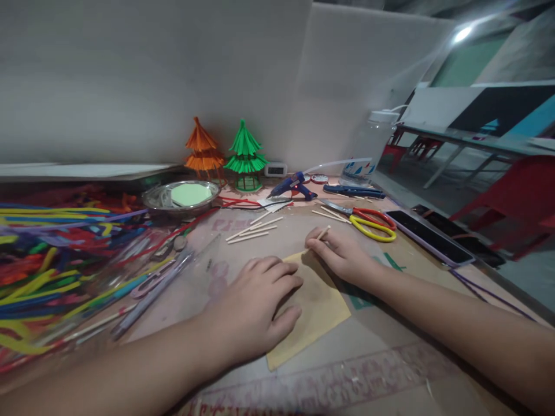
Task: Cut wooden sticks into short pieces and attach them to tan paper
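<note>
A square of yellow paper (321, 312) lies on the table in front of me. My left hand (264, 303) rests flat over its left side, fingers spread. Above the paper's far right corner, my right hand (336, 251) pinches a short wooden stick (324, 232) between thumb and fingers. Several similar sticks (255, 231) lie loose just beyond my hands, and a few more sticks (332, 215) are near the scissors (368, 224), which have red and yellow handles. A blue glue gun (295, 185) stands farther back, a clear glue stick in its rear.
Orange (203, 150) and green (246, 156) pipe-cleaner pagodas stand by the wall, near a metal dish (150, 199) holding a pale green disc. Colourful pipe cleaners (39, 277) crowd the left. At right are a blue cutter (353, 191), a phone (429, 237) and a clear jug (370, 141).
</note>
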